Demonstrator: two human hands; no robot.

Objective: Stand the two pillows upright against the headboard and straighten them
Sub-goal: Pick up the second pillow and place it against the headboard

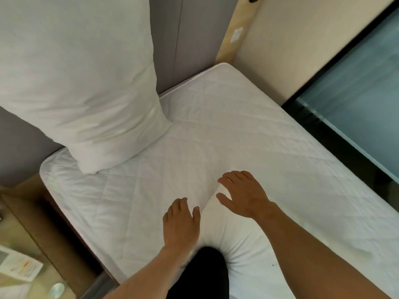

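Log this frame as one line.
pillow one: upright at headboard | pillow two: flat on mattress | left hand, right hand: open, on it

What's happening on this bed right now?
A person is kneeling on the mattress, making up the bed. One white pillow already stands upright against the grey headboard. Both hands are open: the left hand and right hand lie on or just over a second pillow lying flat in front of the person, not yet stood up.
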